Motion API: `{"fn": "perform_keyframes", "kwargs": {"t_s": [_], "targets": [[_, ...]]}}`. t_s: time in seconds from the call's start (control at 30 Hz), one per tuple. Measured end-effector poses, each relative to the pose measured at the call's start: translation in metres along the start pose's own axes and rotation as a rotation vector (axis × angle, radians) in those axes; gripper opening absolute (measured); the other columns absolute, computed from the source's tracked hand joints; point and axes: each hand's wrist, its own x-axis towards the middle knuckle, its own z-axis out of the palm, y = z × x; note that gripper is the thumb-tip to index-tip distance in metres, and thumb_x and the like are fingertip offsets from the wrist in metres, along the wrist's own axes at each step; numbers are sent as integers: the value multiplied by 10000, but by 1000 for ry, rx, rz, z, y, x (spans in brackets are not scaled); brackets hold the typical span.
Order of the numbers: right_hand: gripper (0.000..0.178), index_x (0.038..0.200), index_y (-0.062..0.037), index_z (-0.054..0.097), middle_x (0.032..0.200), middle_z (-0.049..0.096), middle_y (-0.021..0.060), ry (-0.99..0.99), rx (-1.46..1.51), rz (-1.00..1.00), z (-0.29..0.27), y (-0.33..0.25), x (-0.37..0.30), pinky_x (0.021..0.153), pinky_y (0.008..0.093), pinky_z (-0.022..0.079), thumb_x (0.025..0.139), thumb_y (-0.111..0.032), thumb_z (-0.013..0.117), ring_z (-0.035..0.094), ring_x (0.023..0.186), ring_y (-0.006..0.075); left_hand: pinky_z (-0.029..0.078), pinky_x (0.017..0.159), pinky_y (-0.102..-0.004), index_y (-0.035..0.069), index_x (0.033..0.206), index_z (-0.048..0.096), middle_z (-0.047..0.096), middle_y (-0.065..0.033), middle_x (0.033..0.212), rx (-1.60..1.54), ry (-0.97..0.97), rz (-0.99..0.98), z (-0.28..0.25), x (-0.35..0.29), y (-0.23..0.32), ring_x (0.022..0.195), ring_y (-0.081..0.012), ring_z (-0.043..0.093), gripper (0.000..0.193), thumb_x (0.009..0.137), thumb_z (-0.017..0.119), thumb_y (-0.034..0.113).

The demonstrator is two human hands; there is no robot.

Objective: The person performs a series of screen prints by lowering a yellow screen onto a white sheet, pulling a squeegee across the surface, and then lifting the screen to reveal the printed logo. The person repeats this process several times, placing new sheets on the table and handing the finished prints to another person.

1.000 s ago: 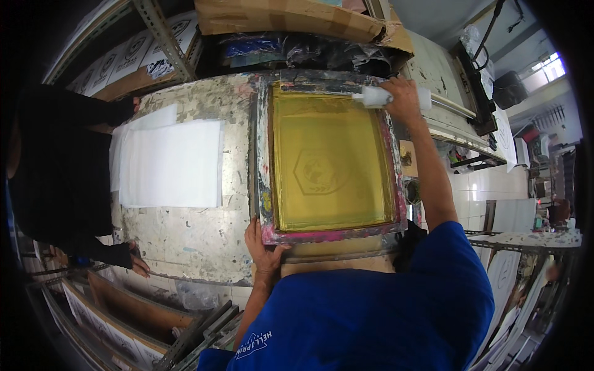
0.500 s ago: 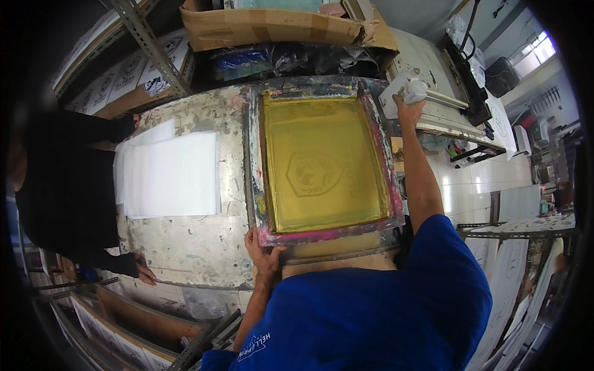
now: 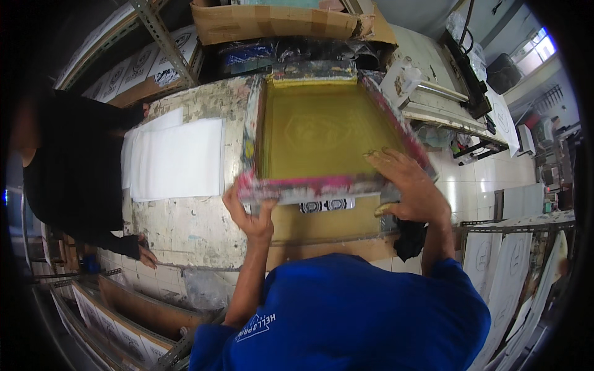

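A screen-printing frame (image 3: 309, 183) with a yellow-green mesh (image 3: 322, 136) is tilted, its near edge raised off the tabletop. My left hand (image 3: 252, 217) is closed around the near left corner, thumb on the near side. My right hand (image 3: 411, 187) grips the near right part of the rim, fingers over the top and thumb below. A faint emblem shows in the mesh. Below the raised edge, a white piece with black round emblems (image 3: 328, 205) peeks out over a tan surface (image 3: 309, 224). The rest of that piece is hidden by the frame.
White sheets (image 3: 178, 159) lie stacked on the worn table (image 3: 185, 232) at left. A person in black (image 3: 74, 167) stands there, one hand (image 3: 147, 253) at the table's near edge. Cardboard (image 3: 278, 25) lies behind; a whitish container (image 3: 402, 80) stands back right; racks flank both sides.
My right hand has left the whitish container at the back right and come to the frame's near right rim. The frame's near edge has risen, with my left hand lifting at its corner.
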Motion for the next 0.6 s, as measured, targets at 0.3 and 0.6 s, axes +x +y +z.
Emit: {"fn": "perform_keyframes", "kwargs": {"t_s": [0.3,0.6], "targets": [[724,1415,-91,551,1339,588,104,393,-329,13,-6,-20,25,1197,554,255,722,-81,761,473,1351,313,455,999,-456,-20,1344,526,585,-207,1237,388,-120,-243,47,6,-74,1146,-391,562,601,903,771,307],[719,1417,-69,555,1305,607,123,387,-276,-11,-9,-21,23,1127,508,317,724,-71,746,489,1329,321,511,722,-438,-34,878,676,681,-187,841,356,-107,-506,79,-47,-97,757,-336,661,288,843,812,218]]}}
